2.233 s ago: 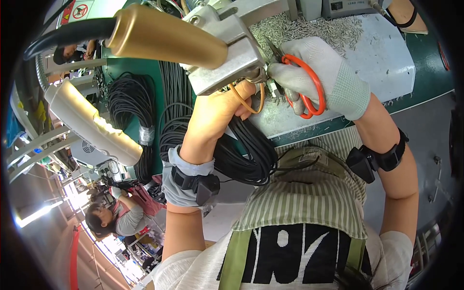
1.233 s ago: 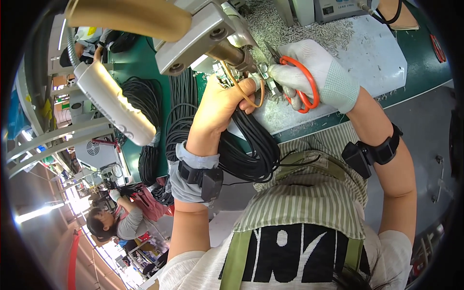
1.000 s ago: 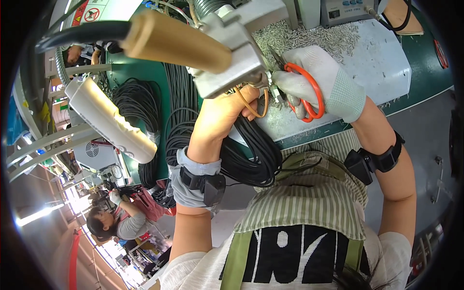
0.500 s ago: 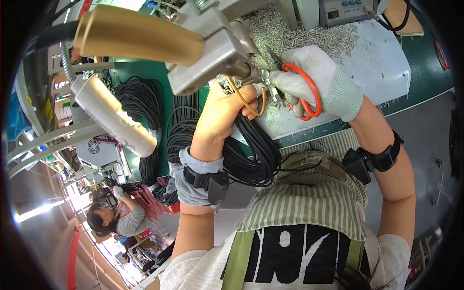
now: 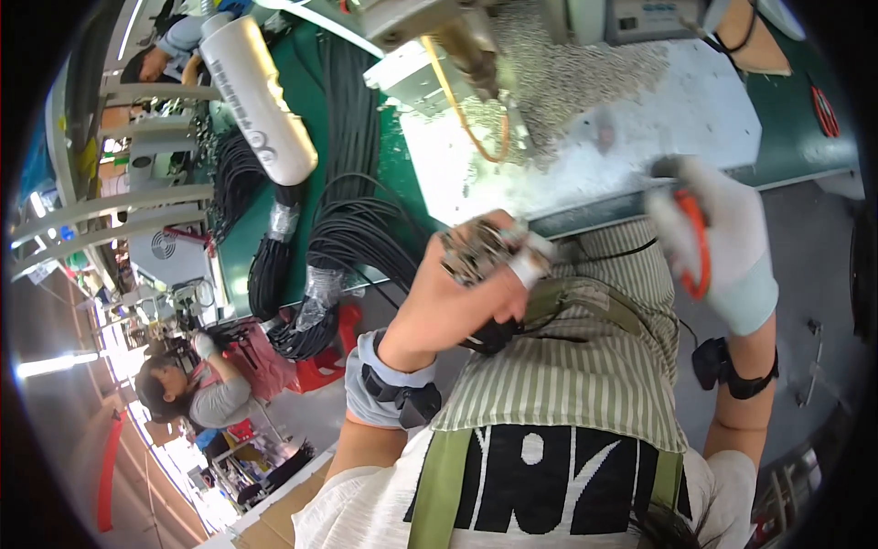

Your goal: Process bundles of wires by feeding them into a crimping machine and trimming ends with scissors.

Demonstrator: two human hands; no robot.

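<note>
My bare left hand (image 5: 457, 293) is closed round a bunch of black cables, held in front of my striped apron. Metal connector ends (image 5: 476, 252) stick up out of its grip, and a whitish wrap covers a finger. Off to the right, my right hand (image 5: 727, 242), in a white knit glove, is closed on red-handled cutters (image 5: 695, 242). Motion blurs the cutters, and their dark jaws point away from me. A bench machine (image 5: 466, 55) stands beyond both hands, with an orange-yellow tube (image 5: 457, 105) curving down from it.
Small metal scraps (image 5: 567, 78) lie heaped on a white sheet (image 5: 658, 128). Black cable coils (image 5: 357, 238) hang over the green bench's left part, below a white lamp (image 5: 261, 101). Another red-handled tool (image 5: 825, 112) lies far right, beyond a grey control box (image 5: 654, 20). Co-workers sit at left.
Both hands have drawn back from the machine toward me. My left hand brought the cable bunch along; my right hand swung out to the right with the cutters. The view has shifted.
</note>
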